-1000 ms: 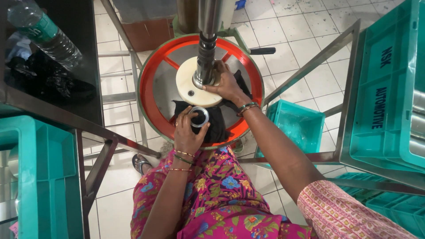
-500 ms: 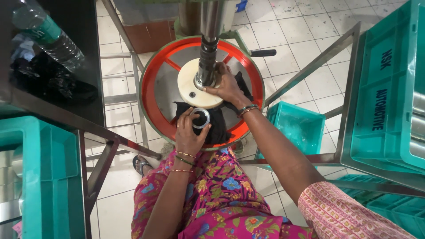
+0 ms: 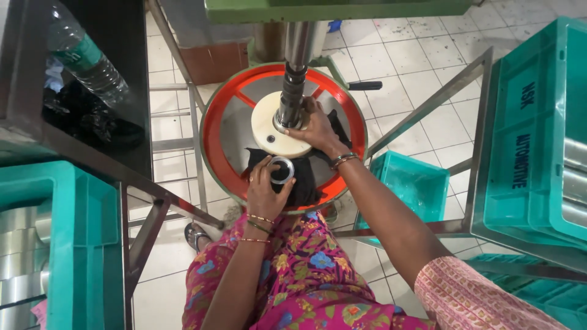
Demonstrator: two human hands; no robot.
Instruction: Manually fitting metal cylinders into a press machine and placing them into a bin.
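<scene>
While right hand [image 3: 315, 128] fingers press beside the steel shaft [image 3: 292, 91] and left hand [image 3: 266, 192] pinches a metal ring [image 3: 281, 170], a descending shaft could crush fingertips.

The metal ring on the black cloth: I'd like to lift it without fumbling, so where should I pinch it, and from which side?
Probably pinch the metal ring across its thin wall, one fingertip inside the open bore and one outside, coming from the near side as the left hand does. It lies flat on the black cloth, and the cream disc and right hand crowd the far side.
</scene>
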